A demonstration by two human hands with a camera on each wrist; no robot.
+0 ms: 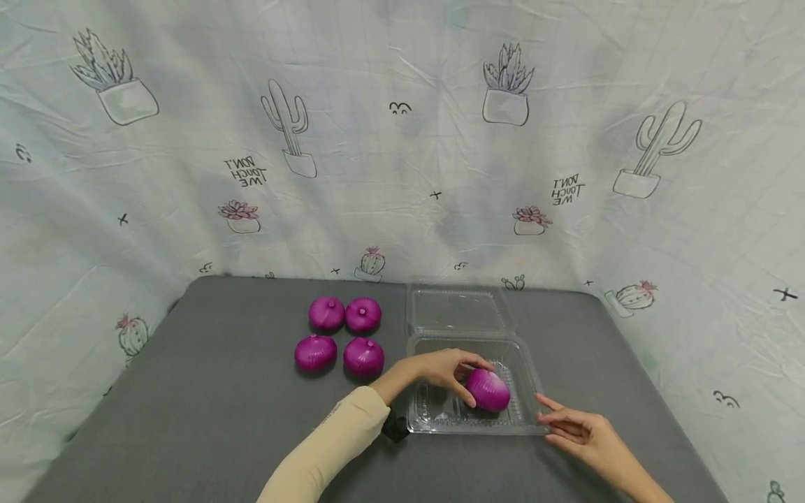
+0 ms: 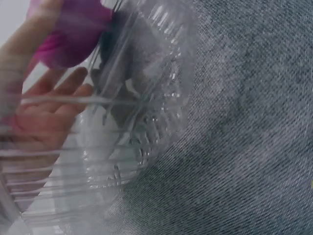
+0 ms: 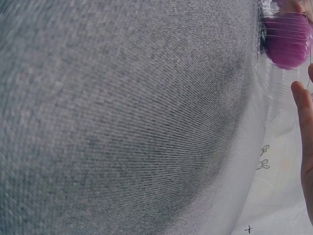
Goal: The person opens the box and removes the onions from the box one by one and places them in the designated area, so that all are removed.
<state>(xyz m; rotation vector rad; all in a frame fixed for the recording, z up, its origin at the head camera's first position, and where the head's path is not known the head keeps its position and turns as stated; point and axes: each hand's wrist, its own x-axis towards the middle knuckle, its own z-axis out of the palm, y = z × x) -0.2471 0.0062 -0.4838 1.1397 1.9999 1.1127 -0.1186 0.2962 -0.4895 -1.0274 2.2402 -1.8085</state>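
In the head view my left hand point(image 1: 445, 370) holds a purple onion point(image 1: 488, 390) inside the clear plastic clamshell container point(image 1: 533, 377), with thumb and fingers about its left side. The left wrist view shows the onion point(image 2: 73, 36) through the clear wall, with the thumb against it and other fingers below. My right hand point(image 1: 588, 436) is at the container's front right corner, its fingertips at the rim; whether they press on it I cannot tell. Extended fingers of that hand point(image 3: 305, 127) show at the edge of the right wrist view.
Several purple onions point(image 1: 316, 353) stand in two rows on the grey table point(image 1: 207, 391), left of the container. The container's lid point(image 1: 455, 309) lies folded back behind it. A small black object point(image 1: 395, 427) is by the left wrist. A patterned curtain point(image 1: 402, 154) surrounds the table.
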